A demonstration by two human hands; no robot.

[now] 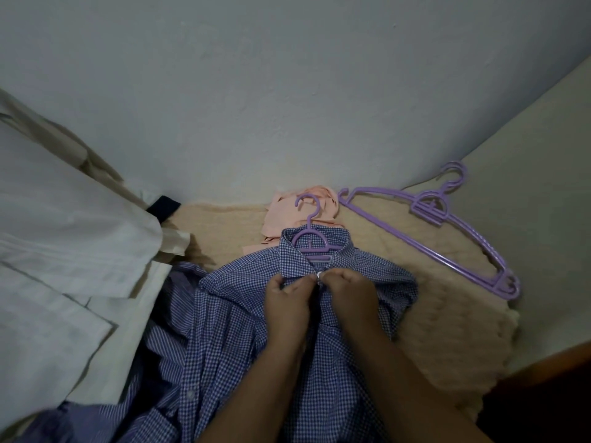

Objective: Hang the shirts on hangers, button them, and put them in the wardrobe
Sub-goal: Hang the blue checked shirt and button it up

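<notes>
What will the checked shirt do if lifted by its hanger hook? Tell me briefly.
The checked shirt would probably hang limp: its cloth lies in soft folds on the bed. It looks light and thin. It may slip sideways off the hanger, since only the top button is being worked by the left hand and right hand.

Checked cloth shirt [319,362], smooth plastic hanger [309,244]
</notes>
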